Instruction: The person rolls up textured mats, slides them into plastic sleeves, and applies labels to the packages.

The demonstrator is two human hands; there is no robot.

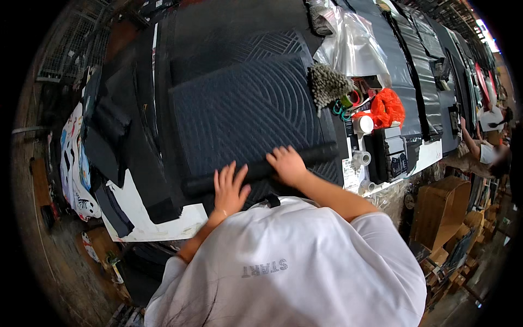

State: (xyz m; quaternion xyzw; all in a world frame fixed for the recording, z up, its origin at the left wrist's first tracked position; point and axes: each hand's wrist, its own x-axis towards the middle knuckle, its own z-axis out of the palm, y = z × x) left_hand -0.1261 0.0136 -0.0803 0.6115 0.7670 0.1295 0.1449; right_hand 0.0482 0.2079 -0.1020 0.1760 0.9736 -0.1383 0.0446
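Both hands are pressing down on a rolled-up edge of a dark mat (245, 109) — the kind with curved ribbed lines across it — that's lying spread over the counter (163, 223). The left hand (229, 189) is sitting flat on the roll (256, 170) with fingers spread out, not curled around it, and the right hand (287, 165) is resting just beside it a bit further along the same roll, fingers bending over the top. So neither hand is clamping anything, they're lying open on the roll, close together but not touching each other. The roll itself is running across the near edge of the mat, tilting up toward the right side, and the rest of the mat is stretching away flat behind it, with another dark mat peeking out from under the far end. Off to the right of the mat there's a grey shaggy bundle (328, 84) lying at the mat's corner, and past that a bright orange netted thing (388, 107), a couple of green rings (341, 109), a white tape roll (360, 159) and a black box (388, 153) — all sitting on the counter well apart from the hands. Clear plastic sheeting (354, 46) is bunching up further back. A cardboard box (444, 210) is standing on the floor to the right, and another person (487, 150) is working further down the row.
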